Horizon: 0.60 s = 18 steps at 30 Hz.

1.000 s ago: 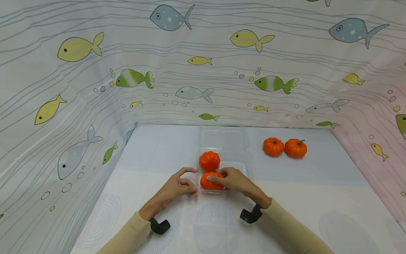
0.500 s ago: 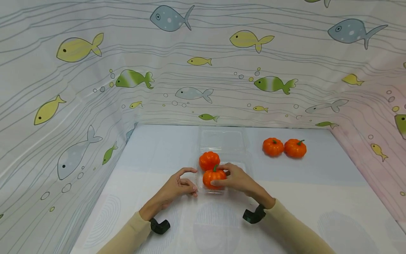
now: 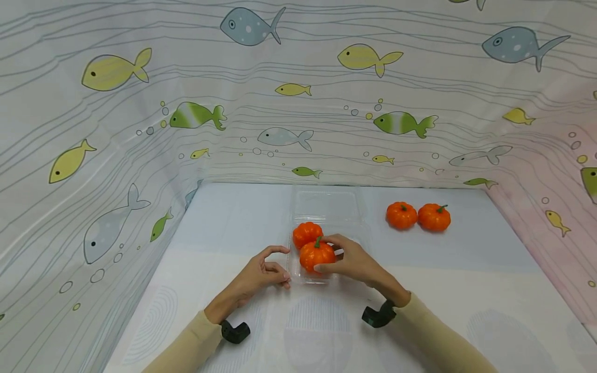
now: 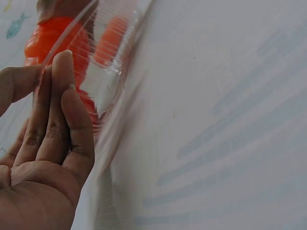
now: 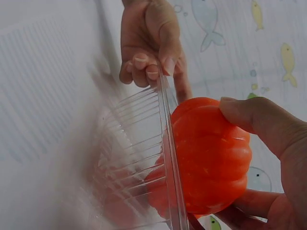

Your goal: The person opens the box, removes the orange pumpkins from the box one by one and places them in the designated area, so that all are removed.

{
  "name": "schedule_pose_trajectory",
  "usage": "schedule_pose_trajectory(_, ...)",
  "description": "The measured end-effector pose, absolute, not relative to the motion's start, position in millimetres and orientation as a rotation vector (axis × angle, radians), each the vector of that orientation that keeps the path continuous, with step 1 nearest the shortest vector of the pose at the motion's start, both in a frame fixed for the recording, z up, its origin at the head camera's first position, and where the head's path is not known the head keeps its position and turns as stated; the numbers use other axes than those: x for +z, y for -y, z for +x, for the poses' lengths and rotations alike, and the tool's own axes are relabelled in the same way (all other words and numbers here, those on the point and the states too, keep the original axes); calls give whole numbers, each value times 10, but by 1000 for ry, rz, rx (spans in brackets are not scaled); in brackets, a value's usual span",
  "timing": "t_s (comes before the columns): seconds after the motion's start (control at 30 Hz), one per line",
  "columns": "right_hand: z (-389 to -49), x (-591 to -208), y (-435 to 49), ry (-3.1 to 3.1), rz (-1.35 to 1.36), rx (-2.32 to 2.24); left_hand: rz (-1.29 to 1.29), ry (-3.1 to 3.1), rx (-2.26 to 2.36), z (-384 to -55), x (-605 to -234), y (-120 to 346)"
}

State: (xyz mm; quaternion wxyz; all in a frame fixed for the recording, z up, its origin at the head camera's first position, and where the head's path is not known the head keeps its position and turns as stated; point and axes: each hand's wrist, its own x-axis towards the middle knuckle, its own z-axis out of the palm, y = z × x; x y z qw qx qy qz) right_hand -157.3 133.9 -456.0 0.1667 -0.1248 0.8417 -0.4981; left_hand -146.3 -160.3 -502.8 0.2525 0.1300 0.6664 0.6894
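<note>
We take the clear plastic clamshell (image 3: 313,282) as our dial, with 12 o'clock pointing away from us. Its lid (image 3: 326,204) lies open at 12. Our left hand (image 3: 258,274), between 8 and 9, pinches the rim (image 5: 170,139) between thumb and fingers. Our right hand (image 3: 352,261), at 4, grips the held pumpkin (image 3: 317,257), thumb on the near side and fingers on the far side. This pumpkin is stem-up over the clamshell and appears raised to about rim level. A rear pumpkin (image 3: 305,232) sits inside at 11; we cannot tell whether the two touch. On the worktop (image 3: 233,217), at 2, a stub-stemmed pumpkin (image 3: 402,215) and a curved-stem pumpkin (image 3: 435,217) lie side by side.

For good control, we pinch the rim firmly without squeezing: the thin wall probably flexes, and the clamshell could slide if snagged. We support the held pumpkin by its ribbed body, not its stem, and allow clearance at the rim.
</note>
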Motion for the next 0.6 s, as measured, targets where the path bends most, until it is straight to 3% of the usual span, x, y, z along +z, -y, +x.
schedule_pose_trajectory(0.6, -1560, -4502, -1441, -2479, -549, -1473, 345, -1812, 1879, -1457, -5021, 1602)
